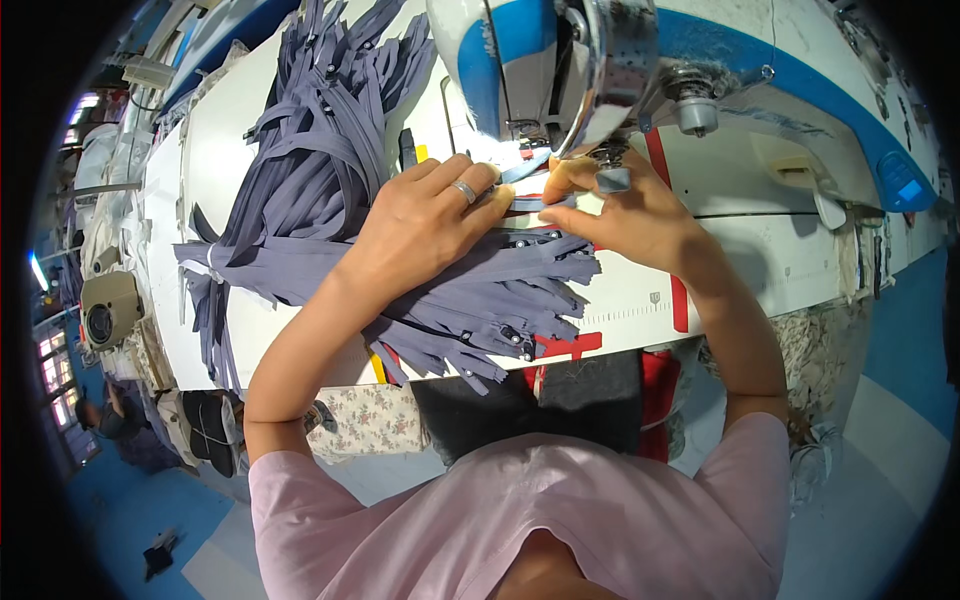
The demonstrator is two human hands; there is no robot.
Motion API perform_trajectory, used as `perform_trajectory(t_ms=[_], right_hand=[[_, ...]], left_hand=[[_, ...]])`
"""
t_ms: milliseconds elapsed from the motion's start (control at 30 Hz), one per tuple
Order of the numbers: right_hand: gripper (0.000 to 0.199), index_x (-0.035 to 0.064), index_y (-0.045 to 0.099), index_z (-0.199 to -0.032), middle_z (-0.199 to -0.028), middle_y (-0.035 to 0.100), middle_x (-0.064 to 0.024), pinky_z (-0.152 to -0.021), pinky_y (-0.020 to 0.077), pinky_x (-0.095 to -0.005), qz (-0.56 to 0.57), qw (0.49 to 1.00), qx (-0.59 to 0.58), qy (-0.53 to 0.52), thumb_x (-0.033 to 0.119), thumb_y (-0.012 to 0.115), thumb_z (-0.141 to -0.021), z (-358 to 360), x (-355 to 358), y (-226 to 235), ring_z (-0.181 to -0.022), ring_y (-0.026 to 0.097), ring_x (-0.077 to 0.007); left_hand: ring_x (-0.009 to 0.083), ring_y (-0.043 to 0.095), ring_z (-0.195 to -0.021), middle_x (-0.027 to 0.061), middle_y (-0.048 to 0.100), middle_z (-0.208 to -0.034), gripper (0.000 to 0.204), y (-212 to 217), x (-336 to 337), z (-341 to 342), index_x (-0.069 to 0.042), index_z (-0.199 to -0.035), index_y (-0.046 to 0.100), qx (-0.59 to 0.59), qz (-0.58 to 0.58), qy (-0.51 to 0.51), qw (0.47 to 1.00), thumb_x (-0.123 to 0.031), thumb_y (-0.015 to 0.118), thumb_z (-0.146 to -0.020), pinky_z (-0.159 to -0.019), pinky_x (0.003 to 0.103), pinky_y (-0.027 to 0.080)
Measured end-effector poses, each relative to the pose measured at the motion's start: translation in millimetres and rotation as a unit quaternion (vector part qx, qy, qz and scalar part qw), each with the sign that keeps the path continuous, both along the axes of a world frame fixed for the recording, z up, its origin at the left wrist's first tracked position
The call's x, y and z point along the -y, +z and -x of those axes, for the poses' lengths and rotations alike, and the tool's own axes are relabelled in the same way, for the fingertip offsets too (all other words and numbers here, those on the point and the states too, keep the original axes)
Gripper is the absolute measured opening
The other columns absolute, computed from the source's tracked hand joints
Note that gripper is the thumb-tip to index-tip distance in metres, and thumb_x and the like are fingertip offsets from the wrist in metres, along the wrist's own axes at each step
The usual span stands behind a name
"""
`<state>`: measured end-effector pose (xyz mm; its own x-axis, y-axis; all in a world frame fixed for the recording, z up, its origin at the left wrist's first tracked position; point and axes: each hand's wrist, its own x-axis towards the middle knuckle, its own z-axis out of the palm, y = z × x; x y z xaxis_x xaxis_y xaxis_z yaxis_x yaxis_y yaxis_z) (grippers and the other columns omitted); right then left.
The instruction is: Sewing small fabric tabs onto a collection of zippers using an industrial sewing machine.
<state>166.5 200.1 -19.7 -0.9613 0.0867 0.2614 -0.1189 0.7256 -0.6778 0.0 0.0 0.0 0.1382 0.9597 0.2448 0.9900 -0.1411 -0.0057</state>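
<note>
Between my two hands a short stretch of grey-blue zipper (535,203) lies on the sewing machine bed, just in front of the presser foot area. My left hand (435,215), a ring on one finger, has its thumb and fingertips pressed together at the zipper's left side. My right hand (635,215) curls its thumb and forefinger around the right side, close to the needle. Under my left wrist spreads a bundle of grey zippers (470,270) with dark sliders. The machine head (520,60), white and blue, hides part of the stitching spot.
A larger heap of grey zippers (320,150) covers the table's left side. Red tape (680,300) and a ruler scale mark the white tabletop (630,325). A small control panel (905,190) sits at the right. Floral cloth (370,420) hangs below the edge. Another person (125,425) is far left.
</note>
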Motion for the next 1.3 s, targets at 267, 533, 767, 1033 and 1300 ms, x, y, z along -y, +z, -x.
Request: perform_trajectory(t_ms=[267,533,767,1033,1300], right_hand=[[0.026,0.002,0.063,-0.107,-0.096,0.068,-0.0034,-0.087,0.0561,-0.0295,0.069,0.993,0.067,-0.075,0.01,0.078,-0.088,-2.2,-4.3,-10.3,-0.092,0.068,-0.0123],[0.02,0.0025,0.068,-0.102,-0.095,0.07,-0.0056,-0.079,0.0568,-0.0271,0.056,0.996,-0.007,-0.075,0.009,0.08,-0.086,1.9,3.4,-6.2,-0.087,0.069,-0.0124],[0.019,0.0031,0.069,-0.101,-0.094,0.071,-0.0062,-0.074,0.0553,-0.0283,0.045,0.994,-0.084,-0.058,0.006,0.08,-0.085,-2.1,-4.3,-21.0,-0.082,0.069,-0.0133],[0.03,0.0082,0.055,-0.115,-0.104,0.053,-0.005,-0.084,0.0444,-0.0387,-0.176,0.978,-0.076,-0.084,0.008,0.068,-0.088,-1.5,7.2,-16.9,-0.097,0.053,-0.0224],[0.052,0.0164,0.04,-0.152,-0.137,0.055,-0.0002,-0.111,0.0403,-0.0362,-0.585,0.807,0.006,-0.081,0.019,0.053,-0.101,-11.3,2.1,-40.5,-0.131,0.05,-0.0153]], left_hand=[[0.0219,0.062,-0.093,0.0046,0.062,-0.1,0.029,-0.7,-3.0,4.8,-0.009,-0.107,0.072,0.036,-0.056,-0.008,0.998,-0.016,0.069,-0.079,-0.075,0.034,0.051],[0.0247,0.062,-0.083,0.0046,0.066,-0.085,0.015,-5.1,-27.3,-16.4,-0.008,-0.088,0.072,0.169,-0.12,0.077,0.975,-0.015,0.079,-0.076,-0.069,0.038,0.051],[0.0266,0.062,-0.076,0.0059,0.063,-0.077,0.01,-21.4,-30.2,-16.5,-0.012,-0.084,0.073,0.271,-0.073,0.159,0.946,-0.013,0.078,-0.076,-0.066,0.038,0.048],[0.0264,0.061,-0.08,0.0057,0.062,-0.082,0.013,-22.1,-26.5,-1.8,-0.009,-0.086,0.07,0.211,-0.112,0.154,0.959,-0.016,0.078,-0.079,-0.07,0.038,0.045],[0.0268,0.06,-0.079,0.0081,0.061,-0.082,0.017,-18.4,-28.2,-0.6,-0.005,-0.082,0.067,0.192,-0.096,0.162,0.963,-0.02,0.077,-0.082,-0.07,0.039,0.043]])
